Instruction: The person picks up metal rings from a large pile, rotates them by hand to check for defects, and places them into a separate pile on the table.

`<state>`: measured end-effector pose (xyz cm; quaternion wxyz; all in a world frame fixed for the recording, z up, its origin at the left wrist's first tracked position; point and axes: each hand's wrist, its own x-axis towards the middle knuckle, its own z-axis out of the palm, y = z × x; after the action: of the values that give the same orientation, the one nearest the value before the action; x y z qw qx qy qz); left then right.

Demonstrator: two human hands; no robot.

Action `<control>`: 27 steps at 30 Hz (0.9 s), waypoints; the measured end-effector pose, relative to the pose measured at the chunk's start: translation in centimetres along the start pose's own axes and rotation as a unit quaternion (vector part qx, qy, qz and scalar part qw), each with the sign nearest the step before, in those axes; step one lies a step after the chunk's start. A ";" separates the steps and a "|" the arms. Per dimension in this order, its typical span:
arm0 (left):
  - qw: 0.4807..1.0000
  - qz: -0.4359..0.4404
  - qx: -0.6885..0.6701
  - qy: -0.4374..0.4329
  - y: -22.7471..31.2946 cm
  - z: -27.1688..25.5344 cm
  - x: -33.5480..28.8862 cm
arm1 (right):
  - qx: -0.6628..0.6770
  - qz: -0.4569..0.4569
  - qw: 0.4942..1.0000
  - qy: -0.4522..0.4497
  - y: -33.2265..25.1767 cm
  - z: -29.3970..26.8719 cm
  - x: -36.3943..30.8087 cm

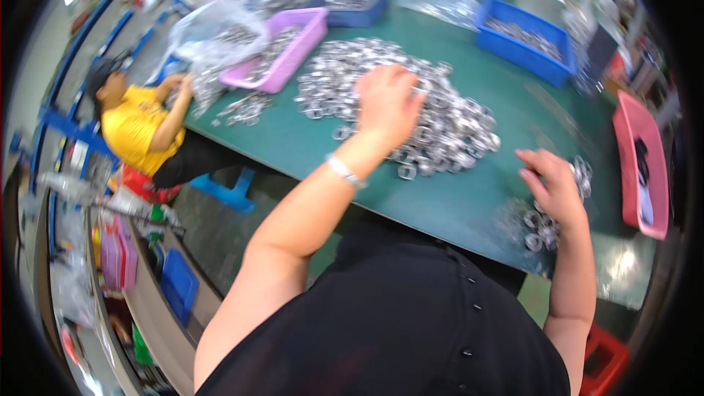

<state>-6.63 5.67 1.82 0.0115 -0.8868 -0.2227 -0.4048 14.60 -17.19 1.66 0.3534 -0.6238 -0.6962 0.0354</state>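
A large heap of silver ring-shaped metal parts (458, 128) lies on the green tabletop (433, 209). My left hand (391, 103) rests palm down over the middle of the heap, fingers spread and bent toward the rings; their tips are partly hidden and I see nothing gripped. To the right, my right hand (554, 182) hovers at a small group of the same rings (541, 229), with more of them just beyond it. Its thumb and fingers are apart, with nothing visible between them. A pale band (345, 171) circles my left wrist.
A purple basket (314, 33), a dark blue bin (378, 6) and a blue bin (524, 18) hold metal parts. At the right edge stands a pink tray (629, 169). A co-worker in yellow (139, 125) handles parts at the left, near a clear plastic bag (220, 29).
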 end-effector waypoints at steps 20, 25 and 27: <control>0.994 0.042 -0.065 -0.078 -2.4 -5.4 -9.6 | -0.051 0.075 0.995 0.050 -5.8 -1.0 -6.7; 0.994 0.034 -0.059 -0.080 -4.1 -5.3 -11.3 | -0.037 0.083 0.990 0.103 -7.6 1.6 -9.1; 0.995 0.029 -0.051 -0.077 -3.9 -4.9 -11.3 | -0.039 0.099 0.989 0.101 -7.5 2.4 -9.6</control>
<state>-18.18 3.88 -3.70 -0.0396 -0.9208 -0.1761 -0.3457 6.65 -26.47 -0.78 0.3916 -0.7037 -0.5925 -0.0201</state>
